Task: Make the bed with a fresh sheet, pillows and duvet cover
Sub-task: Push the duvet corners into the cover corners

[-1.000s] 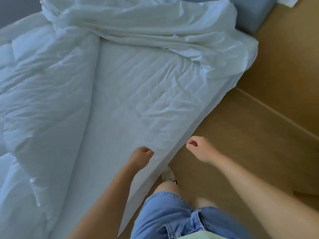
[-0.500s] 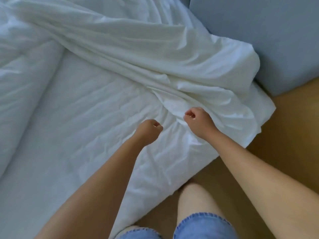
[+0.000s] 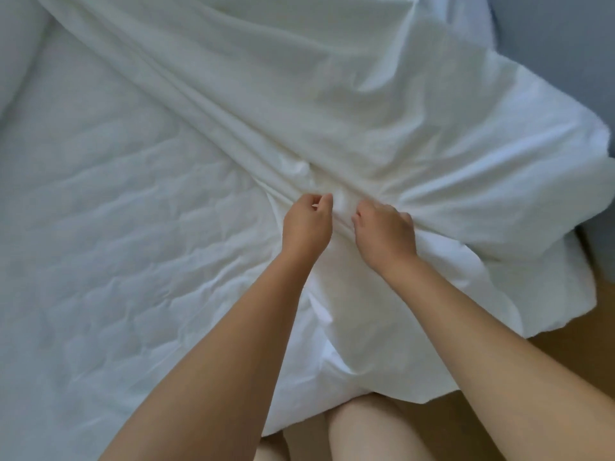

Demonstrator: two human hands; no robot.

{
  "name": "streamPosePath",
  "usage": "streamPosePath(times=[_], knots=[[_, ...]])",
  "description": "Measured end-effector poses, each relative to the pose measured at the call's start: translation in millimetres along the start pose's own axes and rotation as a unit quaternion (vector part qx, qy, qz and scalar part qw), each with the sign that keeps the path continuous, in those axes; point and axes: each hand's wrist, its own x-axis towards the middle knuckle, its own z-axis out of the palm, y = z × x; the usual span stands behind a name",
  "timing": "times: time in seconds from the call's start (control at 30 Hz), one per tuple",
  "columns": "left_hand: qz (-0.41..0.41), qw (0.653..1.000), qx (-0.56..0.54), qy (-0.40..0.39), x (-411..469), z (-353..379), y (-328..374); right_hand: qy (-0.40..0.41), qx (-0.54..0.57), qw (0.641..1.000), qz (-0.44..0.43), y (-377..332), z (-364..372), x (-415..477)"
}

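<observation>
At the near edge of the bed, a loose white sheet point(image 3: 349, 104) lies bunched in a diagonal ridge across the quilted mattress point(image 3: 133, 234), one corner hanging over the wooden floor point(image 3: 585, 354). The right hand point(image 3: 386, 232) grips the ridge, fingers curled into the fold. The left hand point(image 3: 307, 226), just beside it, is curled at the same fold; I cannot tell whether it grips.

On my feed the left forearm point(image 3: 233, 344) comes in from the bottom edge, left of centre, bare along all its visible length. The right forearm point(image 3: 482, 327) enters from the lower right corner, equally bare. The left hand point(image 3: 307, 224) and right hand point(image 3: 386, 234), mid-frame, are bare too; the nails are too blurred for me to read. At bottom centre I see bare legs point(image 3: 372, 430).
</observation>
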Motion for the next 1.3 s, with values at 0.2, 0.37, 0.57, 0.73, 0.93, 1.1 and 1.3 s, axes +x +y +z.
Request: streamPosePath(times=[0.2, 0.37, 0.57, 0.73, 0.93, 1.1, 1.3], knots=[[-0.056, 0.997, 0.056, 0.003, 20.3, 6.3, 15.2, -0.025, -0.018, 0.994, 0.1, 18.8, -16.8, 27.8], [-0.106, 0.985, -0.057, 0.123, 44.8, 2.5, 15.7, 0.01, -0.069, 0.996, 0.047, 24.1, -16.0, 51.0], [-0.094, 0.93, -0.353, 0.041, 20.9, -27.2, 27.6, 0.015, 0.124, 0.992, -0.022, -15.4, -21.7, 35.3], [0.074, 0.908, -0.387, 0.141, -36.6, -120.5, -3.2, -0.161, 0.163, 0.964, -0.134, -76.5, -27.5, 2.7], [0.05, 0.928, -0.366, 0.043, -55.2, -179.5, -35.0, -0.292, 0.131, 0.919, -0.231, -151.3, -16.9, -26.8], [-0.082, 0.921, -0.376, 0.058, -15.0, -155.8, -56.6, -0.411, 0.513, 0.754, -0.008, -139.4, -42.7, -33.6], [-0.147, 0.917, -0.371, 0.027, 10.1, -74.8, -43.8, 0.002, 0.407, 0.892, 0.199, -57.5, -66.0, -11.7]])
